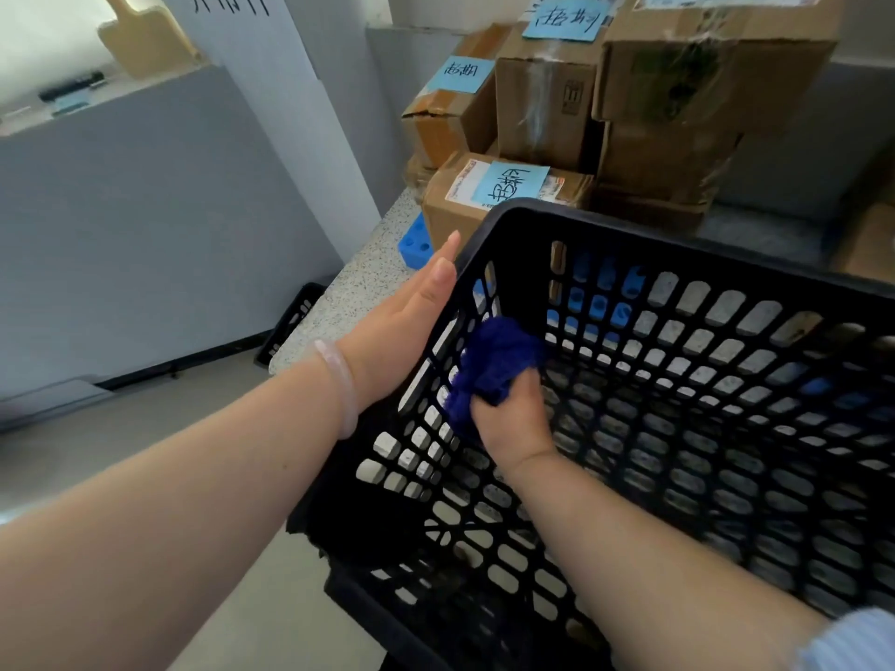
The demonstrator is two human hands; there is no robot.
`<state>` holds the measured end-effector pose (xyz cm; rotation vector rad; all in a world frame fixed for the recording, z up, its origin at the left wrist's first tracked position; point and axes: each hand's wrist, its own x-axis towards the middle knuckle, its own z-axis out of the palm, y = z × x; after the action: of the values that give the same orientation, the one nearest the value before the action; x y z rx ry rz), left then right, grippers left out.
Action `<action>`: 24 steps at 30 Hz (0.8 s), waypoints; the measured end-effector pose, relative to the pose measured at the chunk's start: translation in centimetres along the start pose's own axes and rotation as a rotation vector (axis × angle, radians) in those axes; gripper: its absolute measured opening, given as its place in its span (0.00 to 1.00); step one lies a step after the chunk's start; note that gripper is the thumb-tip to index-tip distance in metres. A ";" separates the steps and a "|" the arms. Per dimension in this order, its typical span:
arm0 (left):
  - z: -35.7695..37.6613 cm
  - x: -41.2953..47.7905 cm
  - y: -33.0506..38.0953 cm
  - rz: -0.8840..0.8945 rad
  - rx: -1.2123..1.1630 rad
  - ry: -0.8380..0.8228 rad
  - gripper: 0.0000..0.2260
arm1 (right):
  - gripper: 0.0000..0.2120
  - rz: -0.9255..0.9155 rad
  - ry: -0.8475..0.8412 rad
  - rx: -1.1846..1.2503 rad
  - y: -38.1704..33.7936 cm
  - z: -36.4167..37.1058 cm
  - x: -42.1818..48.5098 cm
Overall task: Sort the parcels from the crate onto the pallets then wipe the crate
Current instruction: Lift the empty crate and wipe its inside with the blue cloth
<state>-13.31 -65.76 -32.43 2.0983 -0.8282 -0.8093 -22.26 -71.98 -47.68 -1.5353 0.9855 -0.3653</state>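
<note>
Right hand (513,418) clutches a soft, bunched cloth (494,360) against the inner wall of the crate (678,244); flat left hand (411,322) braces outside. Crate looks light, rigid; best steadied at its rim.

The crate (629,380) is matt black plastic lattice. The cloth (494,365) looks soft, fuzzy blue fabric. At upper right, the boxes (547,113) are brown cardboard with glossy tape and paper notes (513,184).

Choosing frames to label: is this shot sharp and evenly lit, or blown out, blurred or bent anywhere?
Head view: bright area top left is blown out; black crate inside dim but readable; blue cloth in the right hand fairly sharp; cardboard boxes slightly soft; wide-angle bending at the edges.
</note>
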 end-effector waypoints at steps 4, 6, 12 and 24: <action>0.1 -0.4 -0.1 -0.070 0.070 -0.003 0.36 | 0.21 0.168 -0.076 0.066 -0.6 -1.0 0.5; 0.2 -0.7 0.1 -0.092 0.093 0.010 0.36 | 0.21 0.204 -0.054 0.088 -1.8 -1.2 0.1; 0.4 -1.5 1.0 -0.107 0.065 0.011 0.23 | 0.23 0.030 -0.053 0.157 -6.0 -2.0 -2.5; -0.2 -0.4 0.2 -0.118 -0.124 -0.097 0.31 | 0.25 -0.291 -0.178 0.044 -5.3 -1.6 -7.3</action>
<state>-13.48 -65.54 -32.03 2.0260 -0.6908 -1.0060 -25.74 -67.98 -40.18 -1.6433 0.6125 -0.4430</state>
